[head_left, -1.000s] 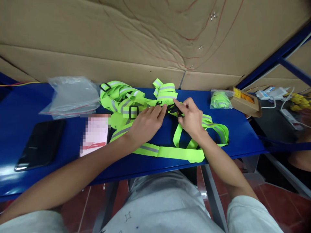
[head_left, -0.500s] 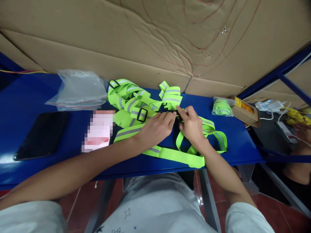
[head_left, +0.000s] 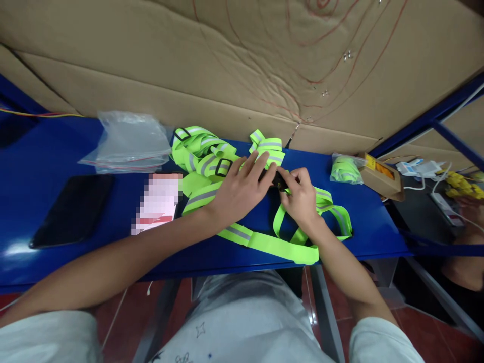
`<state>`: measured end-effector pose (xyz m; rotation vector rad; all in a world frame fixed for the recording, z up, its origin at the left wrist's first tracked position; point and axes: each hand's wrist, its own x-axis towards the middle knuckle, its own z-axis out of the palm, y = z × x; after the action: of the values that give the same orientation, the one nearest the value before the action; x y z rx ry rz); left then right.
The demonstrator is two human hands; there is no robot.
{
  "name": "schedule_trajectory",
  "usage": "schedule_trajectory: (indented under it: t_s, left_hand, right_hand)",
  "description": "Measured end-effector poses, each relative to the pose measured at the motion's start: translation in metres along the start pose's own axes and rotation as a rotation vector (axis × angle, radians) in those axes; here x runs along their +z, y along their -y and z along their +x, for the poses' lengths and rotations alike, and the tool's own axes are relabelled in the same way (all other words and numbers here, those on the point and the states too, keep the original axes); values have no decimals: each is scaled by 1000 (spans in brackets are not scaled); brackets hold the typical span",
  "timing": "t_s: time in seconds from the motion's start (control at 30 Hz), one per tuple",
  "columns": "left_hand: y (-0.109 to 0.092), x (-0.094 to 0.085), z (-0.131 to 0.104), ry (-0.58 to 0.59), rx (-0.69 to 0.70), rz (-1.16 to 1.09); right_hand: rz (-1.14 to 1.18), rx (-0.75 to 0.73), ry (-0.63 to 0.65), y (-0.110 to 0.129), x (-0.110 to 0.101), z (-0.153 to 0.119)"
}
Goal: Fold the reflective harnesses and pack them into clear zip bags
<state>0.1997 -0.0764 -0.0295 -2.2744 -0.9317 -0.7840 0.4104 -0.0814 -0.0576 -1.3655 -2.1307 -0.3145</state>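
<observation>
My right hand (head_left: 301, 196) pinches a small black buckle (head_left: 279, 180) between its thumb and fingers. From there a neon-green reflective strap (head_left: 282, 245) with a grey stripe loops over the table and along its front edge. My left hand (head_left: 242, 194) lies palm down with fingers spread, its fingertips close to the buckle; whether they touch it is hidden. Behind the fingers sits a folded bundle of green strap (head_left: 270, 145). A larger heap of green straps (head_left: 202, 143) with a black slider (head_left: 224, 167) lies beyond my left hand.
On the blue table (head_left: 363, 212) are clear zip bags (head_left: 130, 141), a black tablet-like slab (head_left: 71, 209) and a blurred-out pale item (head_left: 159, 201). A bagged green strap (head_left: 345, 169) and a cardboard box (head_left: 381, 176) stand at right. Cardboard (head_left: 170, 65) lines the back. Another person's arm (head_left: 465, 257) shows at far right.
My left hand has spread its fingers, which were curled together, and reaches farther up over the straps. My right hand stays at the buckle, which shows more now. The view has shifted slightly.
</observation>
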Motion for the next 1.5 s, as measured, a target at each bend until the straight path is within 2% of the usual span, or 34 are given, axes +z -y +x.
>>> schedule_trajectory:
  t_s: [0.13, 0.3, 0.43, 0.53, 0.63, 0.73, 0.8, 0.9, 1.0, 1.13, 1.23, 1.3, 1.37, 1.5]
  left_hand:
    - [0, 4, -3, 112, 18, 1]
    - [-5, 9, -7, 124, 42, -25]
    - [-5, 5, -3, 245, -35, -174]
    - [7, -6, 6, 350, -174, -436]
    - [24, -15, 15, 458, -324, -843]
    - [38, -14, 20, 558, -467, -1123]
    - [42, -8, 20, 602, -488, -1234]
    - [39, -1, 18, 671, -433, -1321]
    - [29, 1, 16, 703, -457, -1335]
    - [20, 3, 16, 628, -562, -1533]
    - [24, 1, 20, 600, -613, -1772]
    - [31, -5, 24, 566, -648, -1823]
    - [38, -13, 28, 519, -651, -1818]
    - [44, -19, 27, 454, -586, -1775]
  right_hand:
    - [-14, 31, 32, 3, 2, -2]
    - [13, 24, 96, 12, 5, -6]
    - [98, 38, 101, 15, 6, -4]
    - [185, 60, -14, 8, 5, 1]
    - [214, 73, -177, -1, 1, 6]
    - [210, 117, -286, -6, -4, 8]
    - [246, 144, -332, -6, -5, 9]
    - [383, 151, -350, -6, -4, 11]
    - [591, 218, -302, -6, 2, 12]
    - [888, 367, -185, -11, 2, 14]
    - [1161, 413, 48, -16, -11, 17]
    - [1304, 387, 242, -21, -23, 20]
    - [1362, 353, 368, -26, -32, 22]
    - [1351, 325, 461, -33, -33, 20]
